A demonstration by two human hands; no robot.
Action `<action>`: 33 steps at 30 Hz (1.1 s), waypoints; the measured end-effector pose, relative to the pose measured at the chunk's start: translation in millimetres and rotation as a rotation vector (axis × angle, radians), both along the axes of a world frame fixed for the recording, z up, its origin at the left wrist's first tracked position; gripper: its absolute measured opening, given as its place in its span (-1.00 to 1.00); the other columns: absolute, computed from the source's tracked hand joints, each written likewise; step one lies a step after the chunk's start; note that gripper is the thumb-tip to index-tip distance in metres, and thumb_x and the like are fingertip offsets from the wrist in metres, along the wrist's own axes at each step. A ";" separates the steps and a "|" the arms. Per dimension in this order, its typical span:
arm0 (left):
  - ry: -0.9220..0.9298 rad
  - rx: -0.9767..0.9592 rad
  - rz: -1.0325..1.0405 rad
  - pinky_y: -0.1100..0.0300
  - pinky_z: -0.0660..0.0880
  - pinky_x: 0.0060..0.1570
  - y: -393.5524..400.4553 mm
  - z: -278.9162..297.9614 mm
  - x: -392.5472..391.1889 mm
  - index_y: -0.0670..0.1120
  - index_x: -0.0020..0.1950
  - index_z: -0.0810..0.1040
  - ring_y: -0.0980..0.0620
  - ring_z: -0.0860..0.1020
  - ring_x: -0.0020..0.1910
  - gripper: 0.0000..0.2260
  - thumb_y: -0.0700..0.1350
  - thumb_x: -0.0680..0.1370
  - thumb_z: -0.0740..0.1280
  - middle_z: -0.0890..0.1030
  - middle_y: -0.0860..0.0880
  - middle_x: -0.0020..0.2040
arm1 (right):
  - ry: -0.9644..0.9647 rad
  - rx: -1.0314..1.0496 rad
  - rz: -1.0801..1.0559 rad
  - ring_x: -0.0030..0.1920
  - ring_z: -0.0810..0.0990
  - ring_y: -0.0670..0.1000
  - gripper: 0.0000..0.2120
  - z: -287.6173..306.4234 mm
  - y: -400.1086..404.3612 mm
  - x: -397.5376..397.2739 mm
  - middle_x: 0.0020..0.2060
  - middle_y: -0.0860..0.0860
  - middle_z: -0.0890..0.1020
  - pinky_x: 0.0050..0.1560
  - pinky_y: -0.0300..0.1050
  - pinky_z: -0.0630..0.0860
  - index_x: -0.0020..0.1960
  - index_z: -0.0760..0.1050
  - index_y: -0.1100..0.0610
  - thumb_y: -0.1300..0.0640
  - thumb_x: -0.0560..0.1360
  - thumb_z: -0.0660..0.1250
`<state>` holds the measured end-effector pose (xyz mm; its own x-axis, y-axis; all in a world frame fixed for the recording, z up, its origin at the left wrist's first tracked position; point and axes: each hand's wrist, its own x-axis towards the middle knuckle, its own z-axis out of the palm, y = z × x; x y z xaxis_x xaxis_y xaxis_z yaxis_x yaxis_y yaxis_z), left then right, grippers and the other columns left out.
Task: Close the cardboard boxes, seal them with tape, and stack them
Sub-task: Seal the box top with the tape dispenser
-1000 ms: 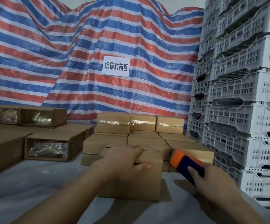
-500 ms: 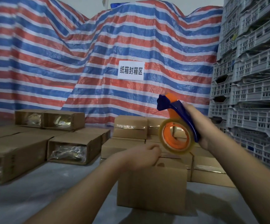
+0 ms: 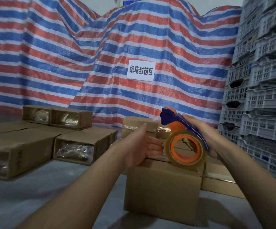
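A closed cardboard box (image 3: 162,190) stands on end on the grey floor in front of me. My right hand (image 3: 201,134) grips a blue and orange tape dispenser (image 3: 183,139), its clear tape roll resting at the box's top right edge. My left hand (image 3: 144,146) hovers just above the box's top left, fingers straight and pointing at the roll, holding nothing. Behind the box lie sealed boxes (image 3: 139,126) in low stacks.
Several open-ended boxes (image 3: 78,146) with plastic-wrapped contents lie on the left. Grey plastic crates (image 3: 262,96) are stacked high along the right. A striped red and blue tarp (image 3: 101,55) with a white paper sign (image 3: 140,71) covers the back.
My right hand has brought the dispenser down from the air onto the box's top edge. My left hand has lifted off the box top and opened flat.
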<state>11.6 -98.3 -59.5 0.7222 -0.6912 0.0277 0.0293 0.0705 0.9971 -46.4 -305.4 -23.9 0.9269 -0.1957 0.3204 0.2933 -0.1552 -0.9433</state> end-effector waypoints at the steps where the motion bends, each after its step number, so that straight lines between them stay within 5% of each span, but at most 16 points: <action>1: 0.033 -0.027 0.004 -0.03 0.29 0.45 -0.3 2.0 1.0 -0.33 0.41 0.39 -0.16 0.50 0.33 -0.26 0.28 0.65 -0.12 0.50 -0.29 0.35 | 0.007 -0.008 -0.002 -0.34 0.70 0.02 -0.50 1.1 0.0 1.1 -0.23 0.11 0.72 -0.38 -0.20 0.59 0.17 0.59 0.19 -0.21 0.47 0.37; 8: 0.201 -0.181 0.113 -0.07 0.37 0.39 -0.7 9.2 8.7 -0.32 0.19 0.57 -0.26 0.58 0.20 -0.31 0.31 0.60 0.10 0.63 -0.32 0.14 | 0.046 -0.120 -0.027 -0.31 0.71 0.03 -0.53 5.6 3.3 4.5 -0.17 0.16 0.74 -0.37 -0.22 0.59 0.12 0.59 0.19 -0.21 0.51 0.34; 12: 0.261 -0.213 0.145 -0.13 0.19 0.48 2.1 14.5 12.9 -0.25 -0.12 0.74 -0.25 0.59 0.18 -0.35 0.29 0.59 0.15 0.65 -0.28 0.11 | 0.032 -0.147 -0.032 -0.28 0.72 0.04 -0.44 8.5 5.8 6.5 -0.15 0.15 0.74 -0.31 -0.18 0.61 0.13 0.58 0.17 -0.26 0.37 0.38; 14: 0.268 -0.213 0.136 -0.13 0.45 0.25 2.5 18.1 13.6 -0.21 0.04 0.71 -0.20 0.62 0.13 -0.41 0.27 0.59 0.16 0.68 -0.21 0.08 | 0.053 -0.173 -0.032 -0.28 0.71 0.03 -0.46 9.3 6.2 7.6 -0.16 0.14 0.74 -0.30 -0.19 0.60 0.12 0.59 0.18 -0.27 0.42 0.36; 16: 0.284 -0.226 0.127 0.02 0.60 -0.32 2.7 22.7 10.3 -0.17 0.18 0.63 -0.14 0.65 0.05 -0.48 0.24 0.59 0.20 0.70 -0.14 0.04 | 0.069 -0.179 -0.029 -0.31 0.70 0.01 -0.54 10.0 5.7 8.8 -0.20 0.13 0.74 -0.34 -0.21 0.59 0.09 0.60 0.19 -0.22 0.52 0.32; 20: 0.219 -0.199 0.152 0.08 0.56 -0.46 2.0 24.7 2.8 -0.14 0.21 0.62 -0.05 0.71 -0.09 -0.66 0.04 0.54 0.39 0.72 -0.08 0.01 | 0.061 -0.177 -0.024 -0.33 0.70 0.00 -0.60 9.8 6.5 9.0 -0.23 0.12 0.74 -0.37 -0.24 0.58 0.06 0.59 0.18 -0.17 0.56 0.30; 22: 0.209 -0.198 0.164 -0.05 0.62 -0.11 0.9 23.6 3.6 -0.17 0.19 0.62 -0.05 0.71 -0.08 -0.71 -0.04 0.54 0.40 0.73 -0.07 -0.03 | 0.052 -0.187 -0.034 -0.34 0.70 0.00 -0.62 9.2 6.2 9.1 -0.24 0.11 0.74 -0.37 -0.24 0.58 0.05 0.58 0.16 -0.17 0.56 0.30; 24: 0.196 -0.182 0.205 -0.27 0.26 0.36 0.3 23.1 4.4 -0.14 0.08 0.62 -0.07 0.68 -0.04 -0.83 -0.08 0.57 0.36 0.73 -0.06 -0.11 | 0.069 -0.207 -0.033 -0.34 0.70 0.00 -0.61 10.3 6.9 8.9 -0.23 0.11 0.74 -0.37 -0.24 0.58 0.04 0.58 0.16 -0.18 0.57 0.29; 26: 0.158 -0.176 0.276 -0.35 0.14 0.39 0.1 23.4 3.4 -0.14 -0.02 0.58 -0.05 0.65 -0.03 -0.91 -0.14 0.59 0.32 0.72 -0.02 -0.24 | 0.107 -0.246 -0.010 -0.31 0.70 0.01 -0.58 14.3 8.1 9.2 -0.19 0.13 0.74 -0.33 -0.22 0.59 0.08 0.59 0.17 -0.19 0.58 0.28; 29: 0.065 -0.157 0.345 -0.31 0.27 0.34 -2.0 16.7 2.6 -0.12 -0.03 0.55 0.05 0.60 -0.04 -0.89 -0.24 0.60 0.23 0.68 0.04 -0.36 | 0.185 -0.320 0.016 -0.29 0.69 0.01 -0.58 27.2 7.7 8.6 -0.18 0.12 0.73 -0.28 -0.19 0.60 0.11 0.57 0.16 -0.20 0.56 0.30; 33: -0.036 -0.133 0.354 -0.13 0.43 0.19 -4.6 2.7 3.9 -0.07 0.10 0.53 0.05 0.56 0.05 -0.84 -0.28 0.61 0.23 0.64 -0.05 0.05 | 0.319 -0.384 0.054 -0.32 0.68 0.00 -0.65 40.0 7.8 7.4 -0.20 0.12 0.72 -0.28 -0.19 0.60 0.15 0.52 0.13 -0.14 0.58 0.30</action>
